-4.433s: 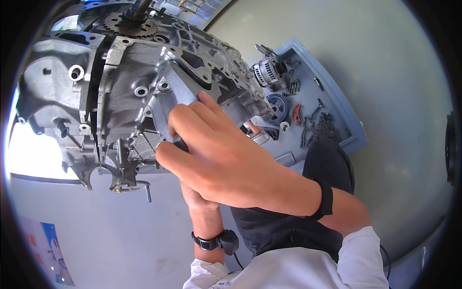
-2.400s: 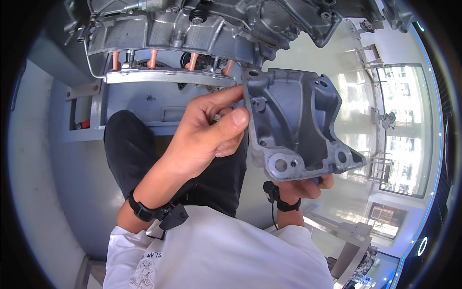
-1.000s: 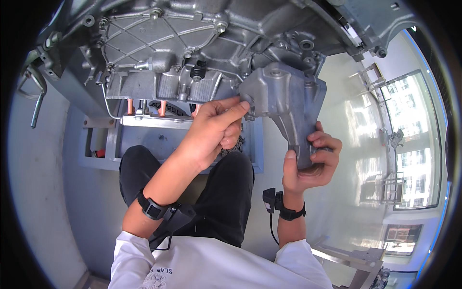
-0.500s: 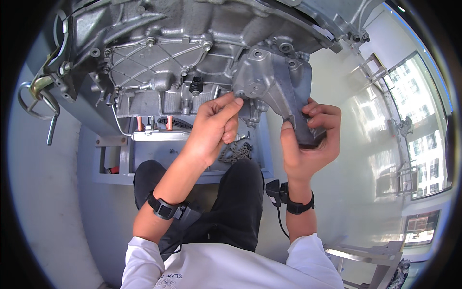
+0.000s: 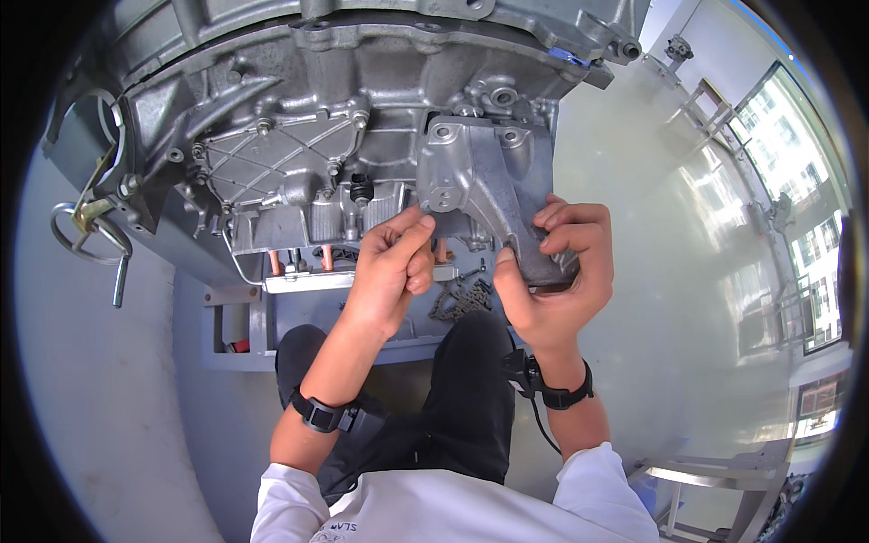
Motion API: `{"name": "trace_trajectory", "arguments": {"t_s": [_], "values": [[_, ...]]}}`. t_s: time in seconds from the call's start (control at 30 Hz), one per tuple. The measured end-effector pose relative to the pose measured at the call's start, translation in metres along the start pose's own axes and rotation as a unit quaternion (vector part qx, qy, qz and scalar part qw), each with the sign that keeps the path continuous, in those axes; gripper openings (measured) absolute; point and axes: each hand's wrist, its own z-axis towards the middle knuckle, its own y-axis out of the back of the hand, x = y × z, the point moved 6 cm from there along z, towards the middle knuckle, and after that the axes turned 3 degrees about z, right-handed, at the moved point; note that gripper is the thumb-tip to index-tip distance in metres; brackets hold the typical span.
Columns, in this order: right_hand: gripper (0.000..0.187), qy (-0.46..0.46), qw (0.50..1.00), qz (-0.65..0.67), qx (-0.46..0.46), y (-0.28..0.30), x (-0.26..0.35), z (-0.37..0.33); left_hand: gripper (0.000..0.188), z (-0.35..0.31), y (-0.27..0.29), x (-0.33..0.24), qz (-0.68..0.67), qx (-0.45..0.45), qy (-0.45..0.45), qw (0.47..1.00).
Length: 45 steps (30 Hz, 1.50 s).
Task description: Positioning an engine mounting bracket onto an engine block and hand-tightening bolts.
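- Head view, step in hand: the grey cast-aluminium mounting bracket [image 5: 489,195] is pressed against the side of the large grey cast-metal engine block [image 5: 362,109], its upper lugs lying over the block's bosses; it looks like the seating stage, with alignment not yet settled and no bolt visible in the 2 upper holes.
- Head view, next move: in my judgement it calls for nudging the bracket until its holes sit over the threaded bosses, then holding it flush while a fastener is started.
- Head view, right hand [image 5: 552,281]: raised from below with the wrist bent back; its fingers are closed around the bracket's lower arm, thumb on the near side, and it carries the weight.
- Head view, left hand [image 5: 389,267]: raised beside it; its fingers are curled together, with the tips touching the bracket's left edge; whether they pinch a small part I cannot tell.
- Head view, surroundings: 2 copper-coloured tubes [image 5: 299,261] hang under the block; a loose dark metal chain [image 5: 462,299] lies on the blue-grey metal tray [image 5: 244,326] below; a steel ring pin [image 5: 86,231] dangles at the left.
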Motion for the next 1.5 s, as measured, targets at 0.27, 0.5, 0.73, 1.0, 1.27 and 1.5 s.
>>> {"name": "trace_trajectory", "arguments": {"t_s": [0.27,0.5,0.73,1.0,1.27,1.5], "values": [[0.025,0.009,1.0,-0.011,-0.017,0.004,-0.01,0.007,0.017,0.011,-0.006,-0.005,0.0,-0.001,-0.025,1.0],[0.026,0.011,1.0,-0.003,-0.015,0.007,-0.005,0.003,0.014,0.007,-0.009,-0.004,0.007,0.013,-0.018,1.0],[0.032,0.093,0.989,-0.077,0.088,0.024,0.012,-0.076,0.036,-0.015,0.002,0.026,-0.107,0.077,-0.02,0.991],[0.038,0.223,0.961,-0.155,0.046,0.046,0.018,-0.131,0.077,-0.043,0.013,0.05,-0.076,0.087,-0.073,0.991],[0.044,0.233,0.962,-0.124,0.069,0.056,0.012,-0.142,0.084,-0.047,0.011,0.029,0.037,0.067,-0.14,0.987],[0.043,0.164,0.965,-0.172,0.112,0.057,0.018,-0.124,0.078,-0.047,-0.003,0.024,0.037,0.088,-0.159,0.983]]}}
